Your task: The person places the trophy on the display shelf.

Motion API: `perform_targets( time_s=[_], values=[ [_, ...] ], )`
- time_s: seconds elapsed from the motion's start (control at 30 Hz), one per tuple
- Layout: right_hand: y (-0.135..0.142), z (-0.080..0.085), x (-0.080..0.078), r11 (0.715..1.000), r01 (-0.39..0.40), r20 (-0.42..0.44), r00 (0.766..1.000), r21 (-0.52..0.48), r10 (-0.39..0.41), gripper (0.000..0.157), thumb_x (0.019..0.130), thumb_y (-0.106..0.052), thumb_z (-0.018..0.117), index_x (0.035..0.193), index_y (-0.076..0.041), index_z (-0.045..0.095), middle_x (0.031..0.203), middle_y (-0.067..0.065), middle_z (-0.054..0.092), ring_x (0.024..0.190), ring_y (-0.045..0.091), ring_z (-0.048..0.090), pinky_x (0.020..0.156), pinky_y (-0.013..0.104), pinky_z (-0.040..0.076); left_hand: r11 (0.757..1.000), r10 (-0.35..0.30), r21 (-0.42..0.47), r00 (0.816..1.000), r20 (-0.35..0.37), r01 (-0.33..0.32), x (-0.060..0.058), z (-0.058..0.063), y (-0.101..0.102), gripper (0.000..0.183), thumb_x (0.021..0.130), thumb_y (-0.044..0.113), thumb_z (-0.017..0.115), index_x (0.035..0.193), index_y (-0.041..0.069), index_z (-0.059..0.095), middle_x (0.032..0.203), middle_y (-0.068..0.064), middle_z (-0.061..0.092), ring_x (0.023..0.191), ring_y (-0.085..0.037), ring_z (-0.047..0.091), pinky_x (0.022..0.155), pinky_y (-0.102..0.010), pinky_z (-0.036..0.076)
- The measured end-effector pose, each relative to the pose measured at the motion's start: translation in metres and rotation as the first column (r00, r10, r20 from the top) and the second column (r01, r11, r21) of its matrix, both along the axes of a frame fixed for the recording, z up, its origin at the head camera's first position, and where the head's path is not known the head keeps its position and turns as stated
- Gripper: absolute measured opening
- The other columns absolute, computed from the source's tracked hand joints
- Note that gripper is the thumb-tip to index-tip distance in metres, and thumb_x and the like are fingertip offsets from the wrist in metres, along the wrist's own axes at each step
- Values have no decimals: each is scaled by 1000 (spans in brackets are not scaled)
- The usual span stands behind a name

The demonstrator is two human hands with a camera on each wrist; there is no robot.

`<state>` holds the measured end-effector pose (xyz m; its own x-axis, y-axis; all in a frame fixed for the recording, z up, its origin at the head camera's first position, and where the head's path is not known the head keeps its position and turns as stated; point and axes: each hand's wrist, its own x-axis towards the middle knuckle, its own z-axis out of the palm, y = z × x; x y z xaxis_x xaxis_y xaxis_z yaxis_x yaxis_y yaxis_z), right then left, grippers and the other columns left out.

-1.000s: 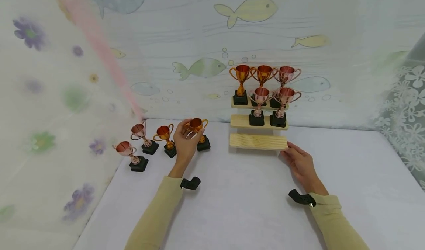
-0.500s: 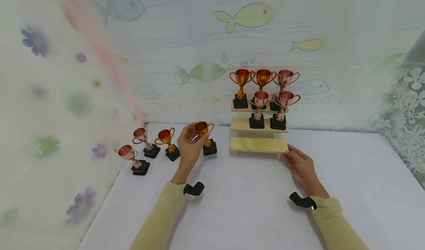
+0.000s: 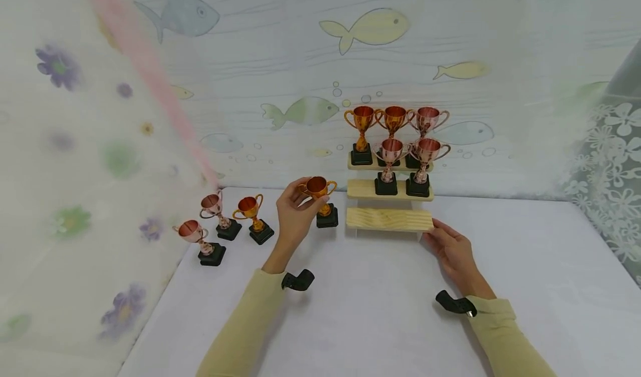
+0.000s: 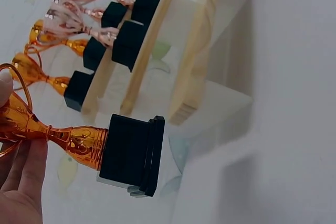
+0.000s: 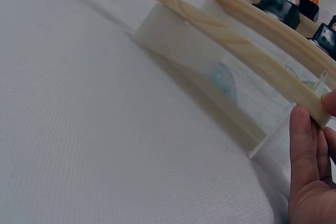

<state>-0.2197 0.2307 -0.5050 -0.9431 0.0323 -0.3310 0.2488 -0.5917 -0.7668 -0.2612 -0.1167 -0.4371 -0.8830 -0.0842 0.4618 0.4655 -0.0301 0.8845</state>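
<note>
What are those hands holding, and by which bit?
The left hand holds a gold trophy by its cup; the right hand grips the lowest shelf by its right end.

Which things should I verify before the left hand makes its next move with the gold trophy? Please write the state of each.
1. Left hand grips the gold trophy: ok.
2. Its base is lifted off the table: ok.
3. Right hand holds the right end of the bottom board: ok.
4. Middle board has bare wood left of its leftmost pink trophy: ok.
5. Bottom board is firmly fixed: cannot tell.
</note>
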Motion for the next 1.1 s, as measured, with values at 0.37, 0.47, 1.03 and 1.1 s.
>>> perform_targets(
  time_s=[0.37,0.47,1.03,1.1],
  values=[
    [0,0,0,1000,0,-8,1000,3,0,32,99,4,58,91,-20,78,98,-6,74,93,5,71,87,19,58,998,-62,-4,997,-41,62,-14,27,26,53,82,-9,80,131,-6,60,120,-26,64,98,-14,68,89,-30,61],
    [-1,2,0,1000,1,-4,1000,17,-1,30,99,2,60,92,-21,76,98,-7,74,94,5,70,89,19,58,998,-59,-15,997,-54,58,-21,33,34,52,82,-7,81,130,-5,61,121,-24,64,99,-16,68,90,-36,61],
    [1,0,0,1000,-7,5,1000,11,7,28,99,3,59,94,-20,75,100,-6,73,95,6,71,90,20,58,988,-123,-95,992,-15,121,-52,40,57,54,84,-5,80,133,-5,58,122,-27,64,100,-33,68,88,-39,62],
    [1,1,1,1000,-7,6,1000,8,7,28,99,3,59,94,-20,75,100,-6,73,95,6,71,90,20,58,987,-125,-105,992,-5,123,-53,41,59,53,85,-4,79,133,-4,58,122,-25,65,100,-33,68,88,-40,62]
  ],
)
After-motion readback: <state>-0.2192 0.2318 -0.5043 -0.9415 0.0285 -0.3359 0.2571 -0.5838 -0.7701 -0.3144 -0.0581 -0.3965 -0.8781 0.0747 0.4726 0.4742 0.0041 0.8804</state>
